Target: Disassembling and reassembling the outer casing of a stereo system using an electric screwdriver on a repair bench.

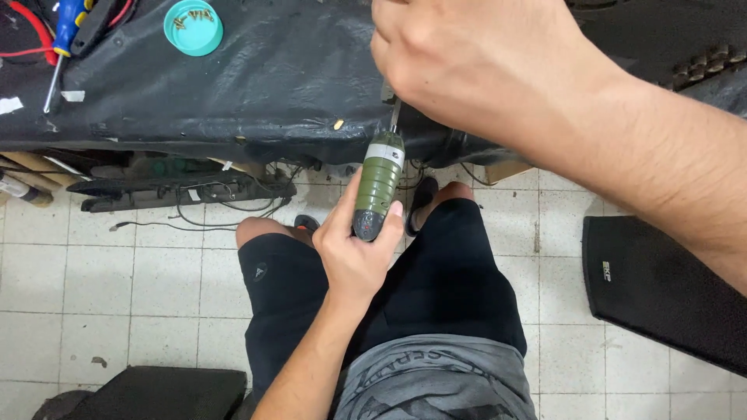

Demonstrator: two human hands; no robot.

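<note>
My left hand (354, 253) grips the ribbed green handle of a screwdriver (379, 183), which points up and away from me toward the front edge of a black-covered bench (272, 85). My right hand (467, 62) reaches in from the right and closes over the screwdriver's metal shaft and tip at the bench edge. Whatever it pinches there is hidden under the fingers. I am seated, with my knees in black shorts just below the tool.
A teal round dish (193, 27) with small brass screws sits on the bench at the back left, near a blue and yellow screwdriver (66, 31) and red cables. Cables hang under the bench. A black box (661, 288) stands on the tiled floor at the right.
</note>
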